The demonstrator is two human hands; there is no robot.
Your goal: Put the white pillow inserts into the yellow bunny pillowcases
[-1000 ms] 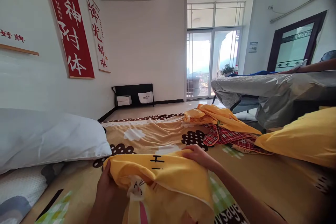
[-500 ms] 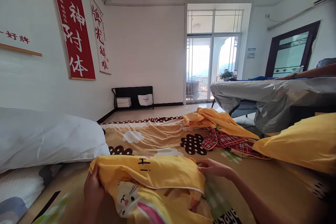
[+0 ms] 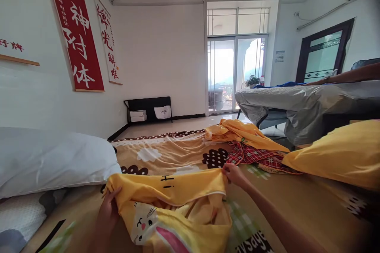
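A yellow pillowcase [image 3: 184, 227] with a rabbit face and the word "Hi" is spread across the bed in front of me. Its white-edged opening gapes toward me, showing the paler inside. My left hand [image 3: 109, 205] is closed on its upper left corner, thumb on top and other fingers partly hidden. At the upper right corner, my right hand [image 3: 236, 176] pinches the fabric between thumb and fingers. The top edge is drawn fairly straight between both hands. To the left of the pillowcase lies a plump white pillow [image 3: 59, 162].
The bed has a brown patterned blanket [image 3: 175, 152]. Crumpled yellow cloth [image 3: 243, 134] and red plaid cloth [image 3: 258, 158] lie beyond my right hand, near a yellow pillow [image 3: 341, 154]. A plastic-covered table [image 3: 314, 99] stands at right, with another person's arm [image 3: 347, 76] on it.
My right hand has risen slightly and now grips the corner, pulling the top edge taut. The opening gapes wider. My left hand keeps its corner, and the view has shifted slightly right.
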